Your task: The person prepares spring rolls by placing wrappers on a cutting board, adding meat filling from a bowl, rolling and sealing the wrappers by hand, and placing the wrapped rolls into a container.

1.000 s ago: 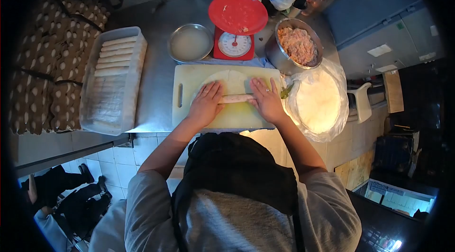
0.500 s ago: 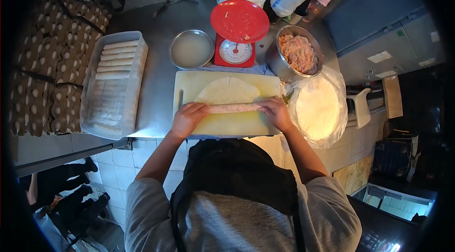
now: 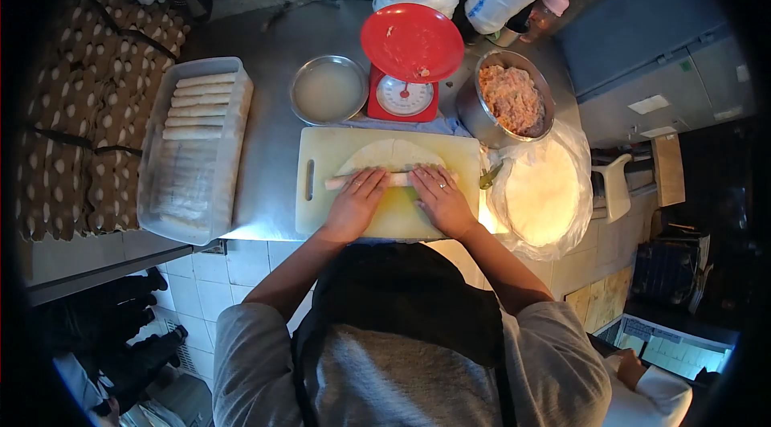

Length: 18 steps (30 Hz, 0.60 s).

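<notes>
Left hand (image 3: 358,206) and right hand (image 3: 442,202) outstretched, palms down across the roll (image 3: 399,179); wrapper (image 3: 393,155) just beyond, on the cutting board (image 3: 318,220).

Open: bare bench (image 3: 271,158) lane, left, between plastic tub (image 3: 231,170) and cutting board (image 3: 319,214), running far past metal bowl (image 3: 328,122) | Far side: bowl and red scale (image 3: 404,96) close together, blocking | Far right: steel pot (image 3: 483,118) | Right: bagged pale round (image 3: 540,196) crowds board | Mid-board: left hand (image 3: 359,200), right hand (image 3: 442,198) in way
</notes>
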### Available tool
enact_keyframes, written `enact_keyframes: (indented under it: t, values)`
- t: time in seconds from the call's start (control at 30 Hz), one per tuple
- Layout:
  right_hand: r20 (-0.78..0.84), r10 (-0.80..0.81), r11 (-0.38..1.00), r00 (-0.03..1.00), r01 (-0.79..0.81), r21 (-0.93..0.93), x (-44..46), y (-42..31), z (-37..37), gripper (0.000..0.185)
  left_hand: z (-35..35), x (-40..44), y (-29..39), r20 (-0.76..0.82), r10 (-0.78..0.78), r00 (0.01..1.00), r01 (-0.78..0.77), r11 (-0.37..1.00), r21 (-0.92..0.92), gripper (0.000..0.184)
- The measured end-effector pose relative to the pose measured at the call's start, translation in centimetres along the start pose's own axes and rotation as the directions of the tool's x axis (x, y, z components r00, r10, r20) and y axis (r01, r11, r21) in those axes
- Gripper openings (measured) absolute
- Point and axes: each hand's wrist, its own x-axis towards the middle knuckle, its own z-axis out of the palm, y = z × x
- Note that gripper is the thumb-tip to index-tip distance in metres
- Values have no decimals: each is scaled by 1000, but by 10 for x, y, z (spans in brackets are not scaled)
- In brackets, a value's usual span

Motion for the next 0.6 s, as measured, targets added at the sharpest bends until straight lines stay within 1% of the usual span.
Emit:
enact_keyframes:
  t: [0.03,0.1,0.13,0.2,0.3,0.33,0.43,0.5,0.6]
  values:
    - [9,11,1000,1000,-11,-12,4,2,0,59,1,2,-1,-7,2,1000,-2,1000,-4,44]
    - [25,37,999,999,-36,-37,18,8,1,63,-1,14,-6,42,-78,996,78,997,-21,47]
    - [-13,39,998,999,-40,-54,24,10,-1,62,-4,21,-8,66,-115,991,117,993,-29,48]
    - [-92,35,995,995,-43,-87,36,13,-6,59,-8,31,-11,39,-91,995,92,995,-26,49]
    - [-6,-19,999,1000,19,-32,37,17,5,51,-4,32,-14,26,-51,998,52,998,-33,47]
    - [-28,-30,999,999,28,-43,36,19,10,47,-1,32,-14,25,-34,999,35,999,-39,45]
    - [-82,-48,998,995,43,-54,40,19,18,38,6,33,-11,-33,-60,998,58,997,-44,41]
    - [-103,-37,999,994,34,-33,41,17,18,34,8,34,-10,-31,-91,995,90,995,-34,39]
    - [-124,-26,999,992,24,-21,41,18,21,34,10,35,-9,0,-119,993,119,993,-13,38]
